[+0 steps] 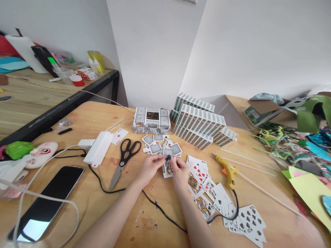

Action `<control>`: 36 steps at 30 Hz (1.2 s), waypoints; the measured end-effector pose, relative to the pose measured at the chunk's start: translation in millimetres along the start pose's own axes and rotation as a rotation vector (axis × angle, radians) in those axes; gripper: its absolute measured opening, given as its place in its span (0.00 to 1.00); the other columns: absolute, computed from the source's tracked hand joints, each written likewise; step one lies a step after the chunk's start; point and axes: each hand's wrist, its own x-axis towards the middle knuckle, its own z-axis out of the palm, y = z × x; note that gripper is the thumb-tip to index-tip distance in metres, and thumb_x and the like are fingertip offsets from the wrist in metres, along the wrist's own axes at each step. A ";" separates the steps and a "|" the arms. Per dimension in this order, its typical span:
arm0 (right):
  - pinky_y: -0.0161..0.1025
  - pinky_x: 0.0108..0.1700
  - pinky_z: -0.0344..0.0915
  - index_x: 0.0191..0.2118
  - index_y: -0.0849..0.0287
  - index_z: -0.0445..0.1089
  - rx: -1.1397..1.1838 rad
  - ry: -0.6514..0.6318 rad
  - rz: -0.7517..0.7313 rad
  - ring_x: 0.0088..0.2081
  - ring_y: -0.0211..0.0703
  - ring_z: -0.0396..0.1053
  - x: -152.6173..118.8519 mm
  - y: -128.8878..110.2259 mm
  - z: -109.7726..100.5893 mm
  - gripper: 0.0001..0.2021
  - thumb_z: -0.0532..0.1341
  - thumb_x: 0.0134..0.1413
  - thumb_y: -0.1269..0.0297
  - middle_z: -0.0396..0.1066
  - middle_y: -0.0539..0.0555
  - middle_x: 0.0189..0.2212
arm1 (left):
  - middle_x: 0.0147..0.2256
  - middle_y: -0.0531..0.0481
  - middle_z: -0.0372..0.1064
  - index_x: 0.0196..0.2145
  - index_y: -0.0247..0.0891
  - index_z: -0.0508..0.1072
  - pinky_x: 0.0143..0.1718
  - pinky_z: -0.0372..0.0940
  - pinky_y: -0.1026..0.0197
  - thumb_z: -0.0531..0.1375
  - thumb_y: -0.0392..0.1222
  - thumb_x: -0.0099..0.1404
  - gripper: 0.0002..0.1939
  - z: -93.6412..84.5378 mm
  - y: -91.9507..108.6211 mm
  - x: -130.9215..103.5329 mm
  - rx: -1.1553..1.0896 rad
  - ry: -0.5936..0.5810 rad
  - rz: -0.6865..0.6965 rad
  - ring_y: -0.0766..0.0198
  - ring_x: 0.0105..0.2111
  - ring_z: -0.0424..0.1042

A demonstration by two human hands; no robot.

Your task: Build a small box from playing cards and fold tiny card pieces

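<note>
My left hand (153, 167) and my right hand (180, 171) meet at the middle of the table, thumbs side by side. Both are closed in a pinch on the top part of a playing card (168, 171), a face card turned toward me. Just beyond the fingers lie several small folded card pieces (155, 148) with grey patterned backs. Farther back stands a box-like structure (151, 120) built from cards, with an opening in its front. Loose playing cards (198, 172) are fanned out beside my right hand. Black-handled scissors (124, 160) rest left of my left hand.
A yellow glue gun (227, 170) lies on the right, its black cord crossing under my arms. Glue sticks (258, 182) lie beyond it. Stacked card boxes (199, 120) stand at the back. On the left are a white power strip (98, 148) and a phone (49, 203).
</note>
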 end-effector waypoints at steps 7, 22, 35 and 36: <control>0.35 0.32 0.57 0.26 0.61 0.72 0.125 0.022 0.083 0.28 0.38 0.60 2.6 7.9 -1.8 0.14 0.64 0.43 0.53 0.67 0.50 0.24 | 0.33 0.47 0.76 0.36 0.34 0.77 0.39 0.66 0.58 0.59 0.36 0.51 0.13 -1.3 -3.4 0.3 0.012 -0.057 -0.012 0.59 0.35 0.73; 0.35 0.28 0.56 0.20 0.60 0.68 0.301 0.021 0.189 0.24 0.36 0.57 3.7 7.8 -5.8 0.13 0.66 0.37 0.55 0.62 0.47 0.20 | 0.37 0.46 0.76 0.38 0.35 0.76 0.39 0.69 0.55 0.60 0.38 0.53 0.13 -6.4 -7.8 1.6 -0.135 -0.233 -0.069 0.58 0.34 0.75; 0.34 0.28 0.57 0.26 0.61 0.73 0.174 -0.033 0.158 0.25 0.37 0.61 3.9 12.0 -6.0 0.17 0.64 0.41 0.50 0.68 0.50 0.22 | 0.32 0.47 0.76 0.37 0.35 0.76 0.36 0.69 0.56 0.61 0.38 0.53 0.12 -5.8 -3.4 0.6 -0.093 -0.190 -0.079 0.60 0.31 0.74; 0.34 0.28 0.57 0.26 0.61 0.73 0.177 -0.033 0.160 0.25 0.37 0.61 3.8 11.9 -5.9 0.17 0.64 0.41 0.49 0.68 0.50 0.22 | 0.32 0.47 0.76 0.37 0.35 0.76 0.36 0.69 0.56 0.60 0.38 0.53 0.12 -5.7 -2.9 0.5 -0.087 -0.186 -0.074 0.60 0.30 0.74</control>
